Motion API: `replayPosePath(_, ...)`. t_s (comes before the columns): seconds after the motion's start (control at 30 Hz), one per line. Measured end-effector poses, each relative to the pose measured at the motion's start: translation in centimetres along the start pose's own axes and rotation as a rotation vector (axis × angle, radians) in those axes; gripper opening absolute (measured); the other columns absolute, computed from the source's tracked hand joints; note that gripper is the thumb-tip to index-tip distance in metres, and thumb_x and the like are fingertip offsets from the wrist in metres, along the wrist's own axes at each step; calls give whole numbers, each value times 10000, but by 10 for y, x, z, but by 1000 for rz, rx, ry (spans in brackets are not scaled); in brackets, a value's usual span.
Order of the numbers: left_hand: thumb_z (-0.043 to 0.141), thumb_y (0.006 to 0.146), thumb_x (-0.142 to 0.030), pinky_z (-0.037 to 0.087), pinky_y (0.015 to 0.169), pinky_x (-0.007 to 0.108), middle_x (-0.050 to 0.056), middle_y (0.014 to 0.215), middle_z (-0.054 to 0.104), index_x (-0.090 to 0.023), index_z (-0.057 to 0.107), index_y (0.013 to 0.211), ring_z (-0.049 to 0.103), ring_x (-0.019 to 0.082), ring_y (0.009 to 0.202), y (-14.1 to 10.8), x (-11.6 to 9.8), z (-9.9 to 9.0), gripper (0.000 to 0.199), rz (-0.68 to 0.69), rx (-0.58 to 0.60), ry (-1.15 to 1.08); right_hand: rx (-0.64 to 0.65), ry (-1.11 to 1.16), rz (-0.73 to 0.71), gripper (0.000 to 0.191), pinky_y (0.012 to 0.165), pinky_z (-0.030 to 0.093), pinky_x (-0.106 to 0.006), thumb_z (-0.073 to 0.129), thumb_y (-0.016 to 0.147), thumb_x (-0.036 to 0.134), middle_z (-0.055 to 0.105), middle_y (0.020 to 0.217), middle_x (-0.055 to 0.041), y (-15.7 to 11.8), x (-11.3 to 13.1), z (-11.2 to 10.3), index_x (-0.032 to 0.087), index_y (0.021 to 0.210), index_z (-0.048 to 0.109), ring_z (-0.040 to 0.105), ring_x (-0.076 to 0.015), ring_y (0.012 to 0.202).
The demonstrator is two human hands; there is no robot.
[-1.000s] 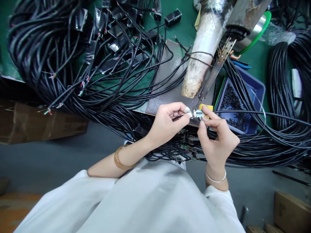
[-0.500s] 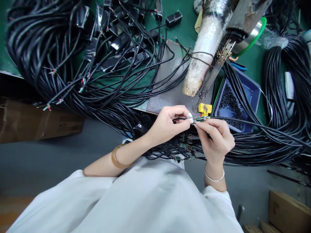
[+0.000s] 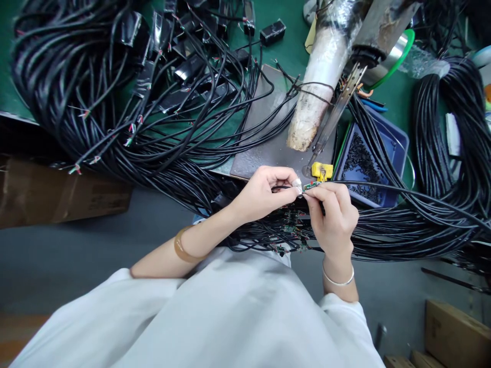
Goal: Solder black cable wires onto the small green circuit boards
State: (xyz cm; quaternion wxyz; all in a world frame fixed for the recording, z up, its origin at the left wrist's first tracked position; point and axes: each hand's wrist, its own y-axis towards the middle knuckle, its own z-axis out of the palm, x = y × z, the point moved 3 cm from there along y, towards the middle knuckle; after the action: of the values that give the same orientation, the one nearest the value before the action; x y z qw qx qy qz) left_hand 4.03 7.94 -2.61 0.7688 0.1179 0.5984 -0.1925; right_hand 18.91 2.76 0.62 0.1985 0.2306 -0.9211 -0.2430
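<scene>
My left hand (image 3: 268,194) pinches the end of a black cable (image 3: 281,188), with a white covering on a fingertip. Close against it, my right hand (image 3: 334,212) is closed in a pinch at the same spot; what its fingertips hold is too small to name. A small green circuit board (image 3: 311,185) shows just above my right fingers, at the yellow clip (image 3: 322,171). The tip of a soldering iron (image 3: 333,120) points down at the grey plate (image 3: 255,148) behind the clip.
Bundled black cables (image 3: 69,102) with bared coloured ends and black blocks (image 3: 273,31) cover the left. A wrapped white tube (image 3: 312,97) hangs over the plate. Right are a blue tray (image 3: 401,148) of small black pieces, a green-rimmed reel (image 3: 387,61) and coiled cable (image 3: 431,133).
My right hand has moved slightly left and up, closer to my left fingertips. The green board now shows less beside the yellow clip. My left hand has barely moved.
</scene>
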Motion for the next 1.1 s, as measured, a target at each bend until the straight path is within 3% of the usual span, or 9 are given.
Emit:
replayPosePath(0.13, 643, 714, -147, 356, 544, 200, -41, 607, 482, -143, 584, 648, 411, 63, 566, 0, 1, 1, 89, 1, -25, 4, 1, -22, 0, 70, 703, 518, -246, 579, 951, 136, 637, 925, -54, 1, -1, 6, 184, 994, 552, 609, -129, 823)
replayPosePath(0.37, 649, 705, -152, 383, 538, 189, -31, 607, 533, -148, 600, 642, 470, 74, 581, 1, 3, 1, 80, 9, -121, -4, -224, 158, 163, 197, 779, 597, -297, 631, 887, 77, 711, 993, -31, -6, -8, -6, 219, 1019, 595, 692, -159, 959)
replayPosePath(0.57, 632, 729, -146, 365, 544, 207, -24, 630, 528, -150, 599, 661, 452, 82, 603, 1, 3, 3, 76, 46, -175, 59, -143, 156, 86, 177, 889, 594, -314, 660, 860, 67, 727, 1138, -82, -5, -3, 5, 192, 968, 596, 698, -171, 1063)
replayPosePath(0.67, 618, 748, -132, 349, 547, 217, -22, 642, 514, -150, 592, 682, 447, 87, 617, -1, 3, 3, 73, 89, -191, 78, -132, 207, 152, 173, 869, 598, -291, 660, 861, 63, 730, 1134, -65, -2, -4, 5, 195, 958, 603, 699, -157, 1056)
replayPosePath(0.87, 599, 775, -84, 335, 553, 226, -25, 684, 494, -143, 584, 696, 417, 72, 599, -4, 0, 3, 99, 221, -134, 210, 52, 395, 299, 120, 789, 621, -245, 614, 915, 103, 714, 1107, -35, 3, -10, 0, 209, 970, 622, 709, -130, 1002)
replayPosePath(1.0, 598, 777, -91, 330, 537, 221, -25, 684, 484, -147, 579, 691, 417, 73, 589, -5, -2, 5, 104, 225, -102, 229, -72, 296, 226, 153, 751, 608, -259, 660, 888, 106, 700, 1081, -35, 1, -9, -6, 230, 978, 659, 693, -138, 955)
replayPosePath(1.1, 600, 768, -92, 325, 537, 223, -23, 685, 487, -149, 579, 690, 417, 77, 592, -5, -3, 5, 98, 198, -103, 217, -143, 194, 151, 189, 735, 580, -260, 703, 864, 113, 670, 953, -7, -2, -7, -8, 257, 987, 688, 664, -117, 840)
